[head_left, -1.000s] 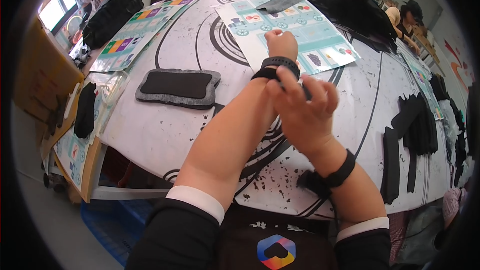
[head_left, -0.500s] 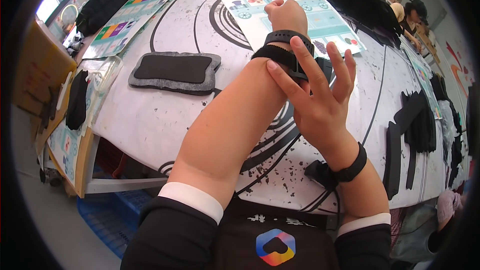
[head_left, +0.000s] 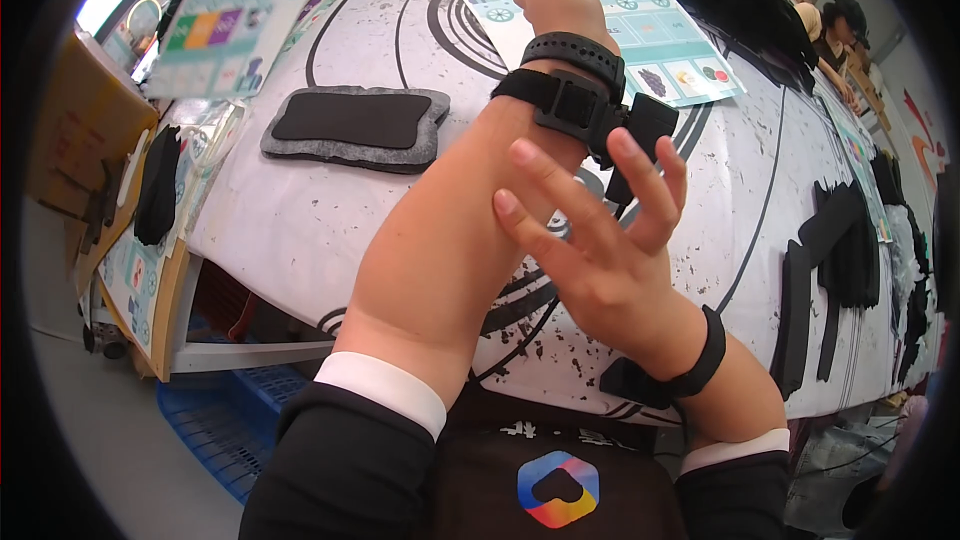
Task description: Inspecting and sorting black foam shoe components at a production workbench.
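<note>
My left arm reaches forward over the table, and my left hand (head_left: 565, 2) is curled into a fist with nothing visible in it. Around that wrist sit a perforated black watch strap (head_left: 572, 48) and a black band with a buckle (head_left: 575, 112), from which a small black device (head_left: 645, 128) sticks out on the right. My right hand (head_left: 610, 250) is open, fingers spread, its fingertips by my left forearm just below the band. A black strap (head_left: 708, 352) with a dark device (head_left: 635, 382) circles my right wrist.
Left of my forearm lies a stack of grey and black rectangular pads (head_left: 350, 128). Printed sheets (head_left: 665, 35) lie at the far side; another sheet (head_left: 235, 15) hangs blurred at far left. Black strips (head_left: 840, 240) lie right. A blue crate (head_left: 220, 430) stands below the table. Another person (head_left: 835, 35) works far right.
My right hand has come away from the wrist band, moving down and left along my forearm. The band's buckle now shows. A printed sheet at far left has shifted and looks lifted.
</note>
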`<action>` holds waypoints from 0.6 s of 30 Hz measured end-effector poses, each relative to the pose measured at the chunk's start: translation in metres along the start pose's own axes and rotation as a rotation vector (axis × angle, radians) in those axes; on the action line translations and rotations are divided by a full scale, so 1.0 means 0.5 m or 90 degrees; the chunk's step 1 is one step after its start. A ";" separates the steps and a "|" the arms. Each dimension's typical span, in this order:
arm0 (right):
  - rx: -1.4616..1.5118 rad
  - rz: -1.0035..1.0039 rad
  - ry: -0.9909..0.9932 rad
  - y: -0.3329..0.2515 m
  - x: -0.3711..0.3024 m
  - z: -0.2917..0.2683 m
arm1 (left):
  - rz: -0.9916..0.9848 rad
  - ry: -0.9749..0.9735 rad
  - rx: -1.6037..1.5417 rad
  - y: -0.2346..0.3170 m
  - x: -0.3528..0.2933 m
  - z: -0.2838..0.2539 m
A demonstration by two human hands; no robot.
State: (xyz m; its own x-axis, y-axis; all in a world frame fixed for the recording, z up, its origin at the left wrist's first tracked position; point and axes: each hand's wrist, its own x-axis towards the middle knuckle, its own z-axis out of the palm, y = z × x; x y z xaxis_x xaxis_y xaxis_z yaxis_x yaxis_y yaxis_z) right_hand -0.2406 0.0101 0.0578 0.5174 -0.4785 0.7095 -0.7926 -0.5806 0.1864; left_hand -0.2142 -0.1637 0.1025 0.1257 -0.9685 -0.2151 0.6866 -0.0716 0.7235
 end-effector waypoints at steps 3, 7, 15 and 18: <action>0.033 -0.064 -0.013 0.003 0.001 -0.028 | 0.010 0.012 -0.011 0.005 0.023 0.014; -0.076 0.067 0.038 0.035 0.026 -0.034 | 0.018 0.027 -0.024 0.003 0.050 0.027; -0.092 -0.011 -0.001 0.014 0.012 -0.019 | 0.043 0.056 -0.045 0.012 0.041 -0.007; -0.005 -0.008 -0.023 -0.007 0.010 -0.029 | 0.056 0.064 -0.053 0.016 0.039 -0.005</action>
State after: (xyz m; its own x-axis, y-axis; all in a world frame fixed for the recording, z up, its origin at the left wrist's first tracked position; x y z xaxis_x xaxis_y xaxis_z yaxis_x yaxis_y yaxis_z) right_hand -0.2397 0.0194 0.0704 0.5389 -0.4944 0.6820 -0.7882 -0.5817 0.2011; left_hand -0.2045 -0.1825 0.1024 0.2562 -0.9409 -0.2214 0.7266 0.0364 0.6860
